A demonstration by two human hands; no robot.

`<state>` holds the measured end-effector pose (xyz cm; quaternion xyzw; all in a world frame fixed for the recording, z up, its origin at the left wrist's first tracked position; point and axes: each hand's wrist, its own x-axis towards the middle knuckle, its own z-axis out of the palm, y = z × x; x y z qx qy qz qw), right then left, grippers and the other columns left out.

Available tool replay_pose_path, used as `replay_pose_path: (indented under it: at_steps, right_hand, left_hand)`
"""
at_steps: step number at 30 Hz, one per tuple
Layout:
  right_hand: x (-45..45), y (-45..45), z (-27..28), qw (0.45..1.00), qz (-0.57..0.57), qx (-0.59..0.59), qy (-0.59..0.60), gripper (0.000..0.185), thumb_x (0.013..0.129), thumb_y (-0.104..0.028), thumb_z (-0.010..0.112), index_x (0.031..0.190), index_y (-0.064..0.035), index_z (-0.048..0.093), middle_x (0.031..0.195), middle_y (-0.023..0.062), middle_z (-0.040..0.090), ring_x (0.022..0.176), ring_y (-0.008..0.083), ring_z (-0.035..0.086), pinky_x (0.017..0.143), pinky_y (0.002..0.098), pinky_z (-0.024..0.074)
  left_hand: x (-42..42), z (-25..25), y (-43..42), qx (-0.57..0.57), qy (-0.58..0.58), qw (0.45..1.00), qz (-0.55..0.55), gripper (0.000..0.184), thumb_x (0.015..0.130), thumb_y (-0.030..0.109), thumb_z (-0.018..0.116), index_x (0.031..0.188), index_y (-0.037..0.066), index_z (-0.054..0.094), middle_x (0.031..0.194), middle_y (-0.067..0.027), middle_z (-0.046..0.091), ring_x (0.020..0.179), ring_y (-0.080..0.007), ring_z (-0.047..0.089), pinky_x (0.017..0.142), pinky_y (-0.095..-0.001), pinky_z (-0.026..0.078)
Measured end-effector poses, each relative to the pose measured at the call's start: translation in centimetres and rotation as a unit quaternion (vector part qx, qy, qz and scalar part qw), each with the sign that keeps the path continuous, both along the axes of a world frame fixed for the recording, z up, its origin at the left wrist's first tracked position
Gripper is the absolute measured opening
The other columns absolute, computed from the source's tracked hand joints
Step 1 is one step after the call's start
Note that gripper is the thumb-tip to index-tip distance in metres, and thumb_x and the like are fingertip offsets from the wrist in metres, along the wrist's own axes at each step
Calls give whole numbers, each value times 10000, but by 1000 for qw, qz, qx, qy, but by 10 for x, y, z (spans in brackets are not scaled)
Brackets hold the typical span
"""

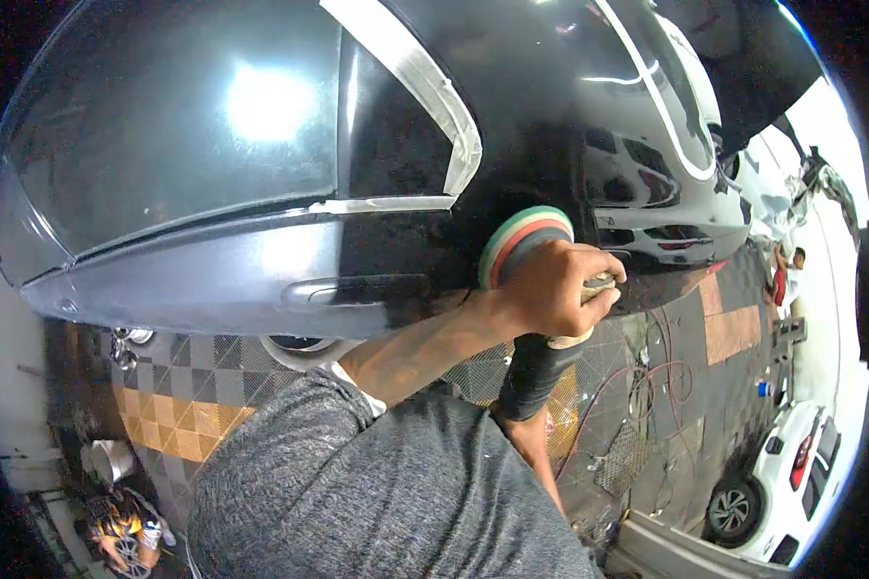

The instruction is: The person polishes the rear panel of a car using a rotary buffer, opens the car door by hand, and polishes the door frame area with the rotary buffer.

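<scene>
My left hand (562, 289) is closed over the head of a polisher, its fingers curled around the top. The polisher's round pad (526, 236), layered green, cream and red, rests against the black rear body panel (517, 154) of a car, just behind the side window. My right hand (528, 430) is at the dark body of the polisher (541, 374) below; its fingers are mostly hidden. Pale masking tape (463, 145) edges the rear side window. Left of the pad is the door handle (357, 288).
A red hose (668, 372) lies coiled on the tiled floor (290, 381). A white car (792, 487) stands at lower right. One person (121, 526) crouches at lower left near a white bucket (113, 460); another person (787, 275) is at far right.
</scene>
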<state>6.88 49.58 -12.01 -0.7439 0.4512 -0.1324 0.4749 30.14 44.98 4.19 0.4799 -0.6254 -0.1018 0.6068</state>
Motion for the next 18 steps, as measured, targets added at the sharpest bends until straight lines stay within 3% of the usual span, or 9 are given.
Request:
replay_pose_path:
  at_steps: [4,7,9,11,12,13,15,17,18]
  right_hand:
    - [-8,-15,-15,999,-26,7,-46,260,729,-127,795,926,7,693,867,79,720,757,187,661,708,361,537]
    - [-20,-27,-20,992,-69,25,-100,236,728,-111,784,911,4,690,834,73,708,709,179,651,663,346,532]
    - [-30,-39,-22,986,-91,35,-134,220,728,-100,777,901,3,688,812,68,699,676,173,644,633,336,529]
    - [-38,-57,-24,981,-100,44,-158,205,727,-89,769,891,2,686,789,64,691,643,168,637,603,326,526]
    - [-44,-69,-25,984,-89,34,-153,160,730,-64,755,861,-1,689,740,64,674,588,151,620,554,314,514]
    - [-44,-78,-15,977,-95,52,-182,154,721,-57,753,841,11,686,718,59,665,584,157,620,557,314,513]
    - [-47,-94,7,978,-93,50,-179,153,715,-40,738,844,18,680,714,60,659,584,161,623,552,311,508]
    - [-56,-118,6,982,-75,36,-167,154,716,-46,733,844,21,679,712,63,658,583,163,621,549,310,504]
    - [-61,-126,5,985,-66,23,-155,155,718,-52,728,844,24,678,710,65,657,582,164,620,545,309,500]
  left_hand:
    - [-15,5,-31,13,-10,1000,-5,214,816,222,716,933,44,739,879,-162,741,830,-329,729,769,-396,563]
    - [-29,12,-33,-67,-6,993,95,411,824,300,749,1135,38,694,1047,-167,733,947,-332,717,855,-408,559]
    - [-26,9,-5,-128,-12,985,119,478,834,269,764,1229,23,649,1114,-166,716,1002,-308,714,913,-396,551]
    - [-19,-8,52,-2,64,994,89,343,866,128,747,1181,10,678,1081,-152,728,976,-219,725,870,-346,574]
    - [-14,-27,77,40,87,990,106,279,905,137,715,1147,1,686,1013,-123,743,907,-180,730,827,-331,587]
    - [-5,-58,101,122,132,973,141,252,906,164,726,1108,17,697,945,-100,742,785,-132,708,718,-303,578]
    - [9,-100,145,188,328,910,168,266,963,262,677,1061,15,653,818,-75,704,739,-162,717,643,-306,589]
    - [23,-116,180,239,490,805,234,372,969,374,662,1101,32,602,802,-65,678,693,-187,713,619,-318,592]
    - [29,-118,187,237,527,777,248,437,957,443,659,1110,40,587,808,-63,677,683,-198,710,622,-324,594]
